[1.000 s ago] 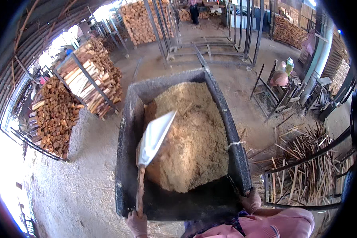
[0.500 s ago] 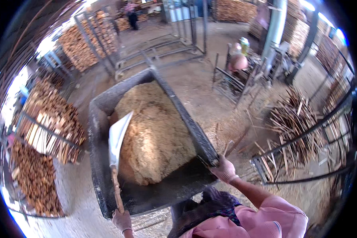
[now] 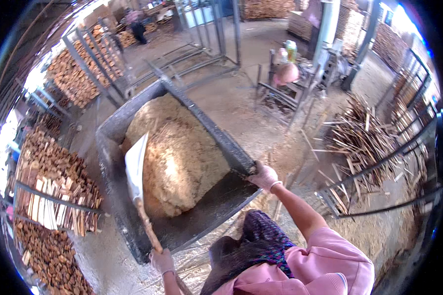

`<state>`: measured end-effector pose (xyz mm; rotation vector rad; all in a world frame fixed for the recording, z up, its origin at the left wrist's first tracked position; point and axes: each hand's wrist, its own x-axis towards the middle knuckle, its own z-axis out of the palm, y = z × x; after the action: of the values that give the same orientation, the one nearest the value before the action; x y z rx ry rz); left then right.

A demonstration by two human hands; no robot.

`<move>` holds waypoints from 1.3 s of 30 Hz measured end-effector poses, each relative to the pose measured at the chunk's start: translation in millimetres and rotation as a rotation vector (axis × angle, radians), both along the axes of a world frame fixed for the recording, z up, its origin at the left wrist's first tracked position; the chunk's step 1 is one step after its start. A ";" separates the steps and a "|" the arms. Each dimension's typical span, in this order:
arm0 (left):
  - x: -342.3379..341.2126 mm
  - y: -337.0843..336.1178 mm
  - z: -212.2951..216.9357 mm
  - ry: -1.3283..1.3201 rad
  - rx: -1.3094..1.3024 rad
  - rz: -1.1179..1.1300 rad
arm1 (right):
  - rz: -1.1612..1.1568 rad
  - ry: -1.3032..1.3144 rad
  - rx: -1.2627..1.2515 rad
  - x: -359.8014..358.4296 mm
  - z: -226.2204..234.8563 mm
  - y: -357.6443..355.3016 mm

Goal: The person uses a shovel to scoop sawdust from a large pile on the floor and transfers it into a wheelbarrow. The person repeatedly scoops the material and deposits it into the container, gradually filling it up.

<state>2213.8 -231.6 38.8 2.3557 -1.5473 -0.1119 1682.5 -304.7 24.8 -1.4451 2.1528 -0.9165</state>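
Observation:
A deep black bin (image 3: 114,189) holds a large heap of pale brown sawdust (image 3: 177,152). Along its left side lies a shovel (image 3: 136,166) with a whitish metal blade and a wooden handle, the blade resting against the heap. At the near left corner my gloved left hand (image 3: 162,260) is closed round the handle, close to the bin's rim; whether it also grips the rim I cannot tell. My right hand (image 3: 264,177), in a light glove, is wrapped over the near right corner of the bin. Any wheels under the bin are hidden.
Stacked wood pieces (image 3: 59,182) stand to the left. A metal frame (image 3: 192,61) lies beyond the bin. On the right are a heap of thin wood strips (image 3: 364,140) behind a metal rail (image 3: 379,169), and a cluttered stand (image 3: 285,93) by a post. A person (image 3: 137,24) is far back.
The view has shifted, and the bin and surroundings sit further left in it. Both hands keep their places at the bin's near corners. More of my legs shows.

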 end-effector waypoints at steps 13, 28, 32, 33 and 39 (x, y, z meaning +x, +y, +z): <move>6.9 -23.7 -77.4 0.240 -0.130 -0.084 | 0.022 -0.041 -0.052 16.0 -79.7 -44.8; 18.4 -1.2 -58.7 0.161 -0.076 -0.089 | 0.012 -0.063 -0.149 28.4 -94.8 -14.2; 22.0 -8.1 -53.5 0.088 -0.058 -0.050 | 0.016 -0.104 -0.235 32.8 -118.0 -15.8; 22.3 -10.1 -51.6 0.079 -0.077 -0.080 | -0.019 -0.079 -0.209 34.6 -123.8 -16.0; 22.0 -52.9 -32.1 -0.057 0.043 -0.019 | -0.126 -0.107 -0.348 42.1 -137.9 -46.4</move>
<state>2235.8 -284.6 6.7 2.3973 -1.6094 -0.0840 1724.6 -351.0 -113.1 -1.3837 2.0991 -1.4388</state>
